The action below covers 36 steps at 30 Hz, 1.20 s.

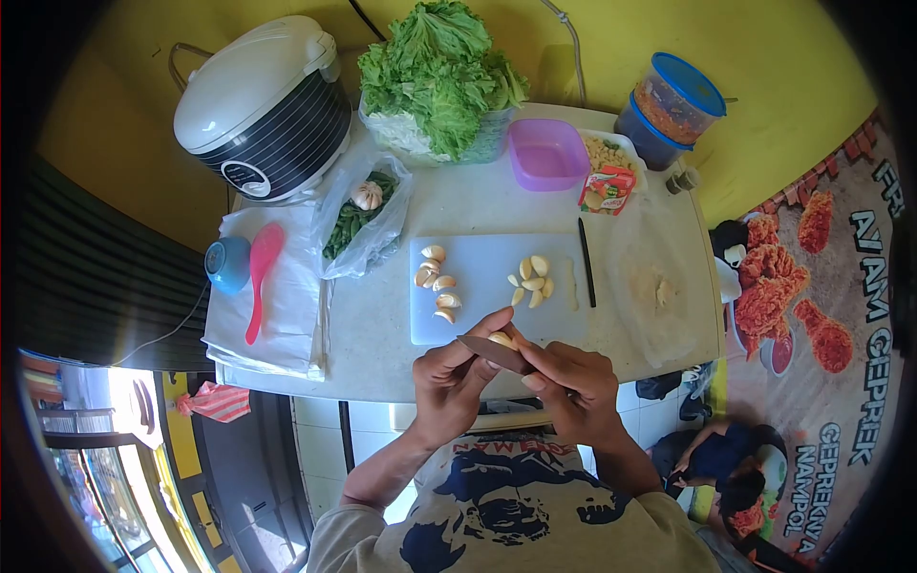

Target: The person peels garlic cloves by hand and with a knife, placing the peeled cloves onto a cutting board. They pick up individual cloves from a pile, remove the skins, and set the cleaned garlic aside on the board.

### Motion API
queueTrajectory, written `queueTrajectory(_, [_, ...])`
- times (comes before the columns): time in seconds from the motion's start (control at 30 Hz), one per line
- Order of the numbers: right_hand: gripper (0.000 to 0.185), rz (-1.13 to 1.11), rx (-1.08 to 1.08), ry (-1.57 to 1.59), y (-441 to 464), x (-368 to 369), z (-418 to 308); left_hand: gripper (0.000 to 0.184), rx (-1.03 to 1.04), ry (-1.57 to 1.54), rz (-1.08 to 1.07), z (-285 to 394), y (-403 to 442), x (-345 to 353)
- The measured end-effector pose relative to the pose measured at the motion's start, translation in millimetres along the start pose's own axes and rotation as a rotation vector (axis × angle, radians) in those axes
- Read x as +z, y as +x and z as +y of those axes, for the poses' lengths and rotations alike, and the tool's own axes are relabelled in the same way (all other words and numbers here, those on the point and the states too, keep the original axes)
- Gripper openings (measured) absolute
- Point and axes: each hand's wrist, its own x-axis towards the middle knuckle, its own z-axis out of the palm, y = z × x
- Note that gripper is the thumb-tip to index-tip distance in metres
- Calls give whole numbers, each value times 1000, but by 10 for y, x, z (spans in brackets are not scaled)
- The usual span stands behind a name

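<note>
My left hand (447,384) is closed round a garlic clove (501,340) at the board's front edge. My right hand (574,390) is closed on a small knife, its handle hidden by the fingers. The dark blade (492,353) points left, against the clove, and the right fingertips touch the clove too. Behind the hands lies a white cutting board (482,277). Unpeeled cloves (433,253) form a column on its left side, and peeled cloves (537,285) sit in a group on the right.
A rice cooker (267,105), lettuce (435,81), a bag of green chillies (358,215) and a purple tub (548,154) stand behind. A pink rice paddle (263,277) lies left, a black stick (586,263) right. Another person (716,454) sits at lower right.
</note>
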Motion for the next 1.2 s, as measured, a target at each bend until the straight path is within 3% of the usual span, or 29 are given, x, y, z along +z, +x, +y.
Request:
queueTrajectory(0.47, [36, 48, 51, 209, -53, 106, 97, 40, -9, 74, -45, 68, 83, -16])
queueTrajectory(0.57, [33, 83, 142, 346, -104, 108, 116, 40, -41, 61, -63, 46, 58, -54])
queueTrajectory(0.63, [32, 4, 422, 672, -126, 49, 105, 41, -48, 62, -98, 9, 57, -86])
queueTrajectory(0.67, [32, 5, 422, 672, -121, 45, 90, 41, -84, -8, -94, -4, 59, -94])
queueTrajectory(0.73, [33, 29, 651, 959, -107, 45, 60, 40, -121, -78, -92, -11, 73, -62])
queueTrajectory(0.8, [33, 72, 659, 915, -91, 78, 39, 33, -68, 10, 119, -13, 99, 43])
queueTrajectory(0.83, [34, 117, 665, 869, -80, 95, 33, 33, -65, 9, 119, -38, 102, 26])
queueTrajectory(0.9, [34, 128, 605, 757, -113, 161, 80, 31, 248, 476, 152, -108, 82, -18])
queueTrajectory(1.03, [34, 121, 567, 691, -137, 175, 102, 34, 298, 620, 130, -55, 83, -33])
queueTrajectory(1.2, [38, 90, 666, 819, -142, 101, 95, 33, 148, 572, 24, -61, 84, -48])
